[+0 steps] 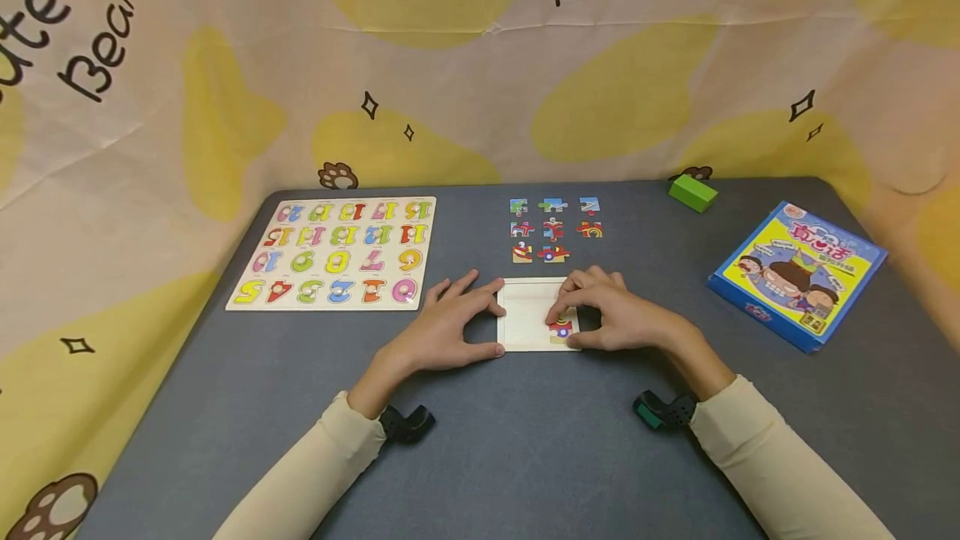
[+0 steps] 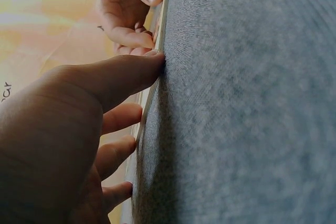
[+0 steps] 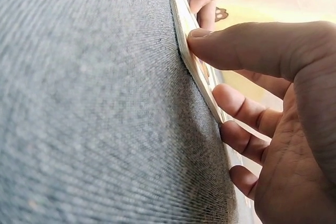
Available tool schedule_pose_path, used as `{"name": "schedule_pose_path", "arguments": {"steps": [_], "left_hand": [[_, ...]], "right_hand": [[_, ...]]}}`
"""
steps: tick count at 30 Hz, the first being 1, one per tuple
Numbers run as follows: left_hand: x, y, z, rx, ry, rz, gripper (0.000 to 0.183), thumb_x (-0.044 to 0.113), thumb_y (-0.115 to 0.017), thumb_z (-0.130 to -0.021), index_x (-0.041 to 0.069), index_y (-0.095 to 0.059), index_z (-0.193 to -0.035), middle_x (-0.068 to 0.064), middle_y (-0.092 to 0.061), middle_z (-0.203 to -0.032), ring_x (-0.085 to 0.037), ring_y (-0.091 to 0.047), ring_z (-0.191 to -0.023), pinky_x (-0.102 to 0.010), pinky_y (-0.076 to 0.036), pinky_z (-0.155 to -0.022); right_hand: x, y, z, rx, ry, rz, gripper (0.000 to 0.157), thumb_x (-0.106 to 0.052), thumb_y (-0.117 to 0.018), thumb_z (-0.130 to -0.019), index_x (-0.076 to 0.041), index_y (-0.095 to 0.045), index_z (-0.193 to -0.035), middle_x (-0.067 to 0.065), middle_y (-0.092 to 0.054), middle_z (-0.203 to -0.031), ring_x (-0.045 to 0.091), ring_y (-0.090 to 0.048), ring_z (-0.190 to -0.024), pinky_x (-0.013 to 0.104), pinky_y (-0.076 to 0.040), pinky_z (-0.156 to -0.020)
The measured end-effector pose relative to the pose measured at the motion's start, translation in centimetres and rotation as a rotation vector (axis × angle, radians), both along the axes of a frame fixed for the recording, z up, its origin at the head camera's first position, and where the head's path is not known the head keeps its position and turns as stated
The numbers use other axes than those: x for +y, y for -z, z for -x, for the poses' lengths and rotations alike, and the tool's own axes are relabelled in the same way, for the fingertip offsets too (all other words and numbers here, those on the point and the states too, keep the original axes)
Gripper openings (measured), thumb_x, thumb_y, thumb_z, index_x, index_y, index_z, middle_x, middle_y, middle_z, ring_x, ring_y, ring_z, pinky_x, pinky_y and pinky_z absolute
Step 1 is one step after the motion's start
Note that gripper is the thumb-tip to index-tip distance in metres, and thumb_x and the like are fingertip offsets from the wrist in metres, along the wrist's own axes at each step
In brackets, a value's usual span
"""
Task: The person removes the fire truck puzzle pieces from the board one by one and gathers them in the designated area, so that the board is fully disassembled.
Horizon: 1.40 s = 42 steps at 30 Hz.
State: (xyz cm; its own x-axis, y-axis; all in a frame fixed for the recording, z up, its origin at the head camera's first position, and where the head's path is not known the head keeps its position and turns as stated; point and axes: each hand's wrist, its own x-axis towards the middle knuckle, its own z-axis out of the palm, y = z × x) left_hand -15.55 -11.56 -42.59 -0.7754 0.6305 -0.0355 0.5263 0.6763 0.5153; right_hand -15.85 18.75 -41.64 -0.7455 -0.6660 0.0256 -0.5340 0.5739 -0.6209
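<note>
A white shallow puzzle tray (image 1: pixel 525 307) lies flat on the table between the two hands. My left hand (image 1: pixel 447 327) touches its left edge, thumb near the front corner and the other fingers spread farther back. A small colourful jigsaw piece (image 1: pixel 561 329) lies in the tray's front right corner. My right hand (image 1: pixel 618 312) holds this piece between index finger and thumb, partly covering it; the thumb rests by the tray's rim (image 3: pixel 202 72). Several loose jigsaw pieces (image 1: pixel 553 230) stand in rows behind the tray.
To the left lies a white number board (image 1: pixel 330 252) with colourful figures. A blue and yellow box (image 1: pixel 798 273) sits at the right, and a green block (image 1: pixel 692 192) near the back edge. A patterned cloth (image 1: pixel 450 65) hangs behind the grey table (image 1: pixel 525 457).
</note>
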Motion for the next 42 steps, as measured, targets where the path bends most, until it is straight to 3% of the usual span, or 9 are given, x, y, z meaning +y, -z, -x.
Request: {"name": "schedule_pose_path", "arguments": {"steps": [11, 20, 42], "left_hand": [[0.01, -0.13, -0.07, 0.002, -0.001, -0.008, 0.041, 0.044, -0.077, -0.088, 0.026, -0.065, -0.123, 0.006, -0.036, -0.165, -0.030, -0.015, -0.160, -0.064, -0.004, -0.123], [0.03, -0.04, -0.04, 0.006, 0.002, -0.011, 0.040, 0.043, -0.077, -0.088, 0.026, -0.065, -0.123, 0.005, -0.036, -0.165, -0.031, -0.016, -0.160, -0.064, -0.004, -0.122], [0.01, 0.12, 0.01, 0.010, 0.012, -0.004, 0.041, 0.045, -0.075, -0.089, 0.027, -0.065, -0.125, 0.004, -0.036, -0.166, -0.031, -0.015, -0.160, -0.065, -0.004, -0.122]], "right_hand": [[0.13, -0.12, 0.01, -0.021, -0.002, 0.000, 0.034, -0.020, -0.085, -0.080, -0.034, -0.075, -0.110, -0.010, -0.058, -0.110, 0.014, -0.041, -0.101, 0.041, -0.023, -0.084], [0.12, -0.08, 0.13, -0.048, -0.010, 0.003, 0.038, -0.019, -0.084, -0.080, -0.035, -0.074, -0.113, -0.012, -0.062, -0.099, 0.017, -0.042, -0.097, 0.041, -0.023, -0.083], [0.07, 0.12, 0.08, -0.037, -0.027, 0.052, 0.036, -0.017, -0.085, -0.081, -0.030, -0.075, -0.113, -0.013, -0.066, -0.098, 0.015, -0.048, -0.096, 0.040, -0.025, -0.085]]}}
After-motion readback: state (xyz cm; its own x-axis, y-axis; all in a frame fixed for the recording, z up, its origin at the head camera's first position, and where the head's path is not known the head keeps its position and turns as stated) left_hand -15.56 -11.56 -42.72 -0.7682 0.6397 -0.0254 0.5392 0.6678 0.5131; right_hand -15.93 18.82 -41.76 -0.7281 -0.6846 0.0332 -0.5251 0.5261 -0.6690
